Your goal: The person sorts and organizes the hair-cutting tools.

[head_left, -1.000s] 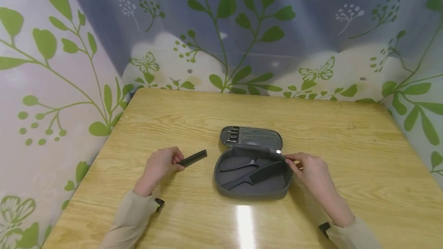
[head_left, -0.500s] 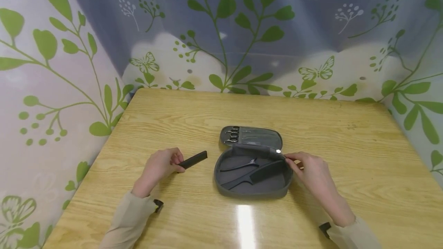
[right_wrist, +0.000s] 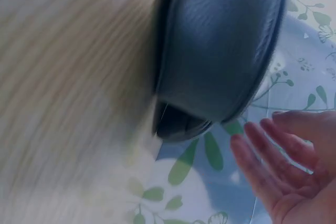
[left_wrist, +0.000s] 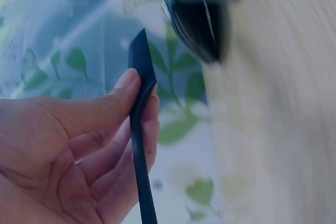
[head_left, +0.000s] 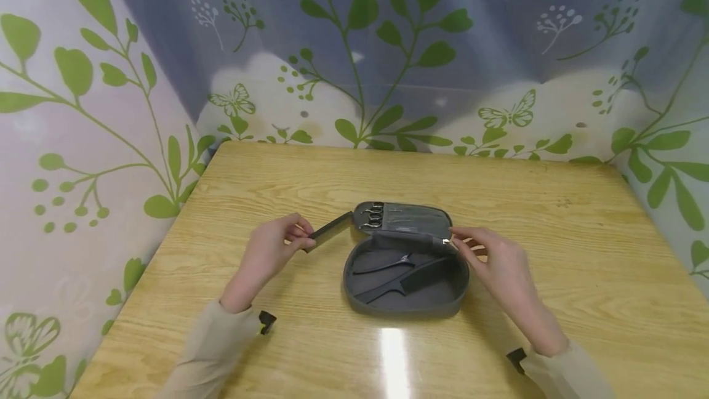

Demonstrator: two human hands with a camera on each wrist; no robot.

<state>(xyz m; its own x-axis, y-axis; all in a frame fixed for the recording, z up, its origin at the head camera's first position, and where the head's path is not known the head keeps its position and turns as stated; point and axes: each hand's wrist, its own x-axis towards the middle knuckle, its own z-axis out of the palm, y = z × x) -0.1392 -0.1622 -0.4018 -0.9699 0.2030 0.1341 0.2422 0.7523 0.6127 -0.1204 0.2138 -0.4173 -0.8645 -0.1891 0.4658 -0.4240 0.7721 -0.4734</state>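
On the wooden table (head_left: 554, 226), near the opened grey case (head_left: 401, 311), the left hand (head_left: 270, 254) pinches a dark comb-like tool (head_left: 333, 226), whose far end is just beside the lid (head_left: 429, 221), while the right hand (head_left: 501, 257), well apart from the left, keeps its fingers loose by the zip pull (head_left: 445, 242); whether it touches, I cannot tell. Seemingly, the step in hand is positioning this tool, and the next move probably calls for guiding it carefully without catching the lid's edge.
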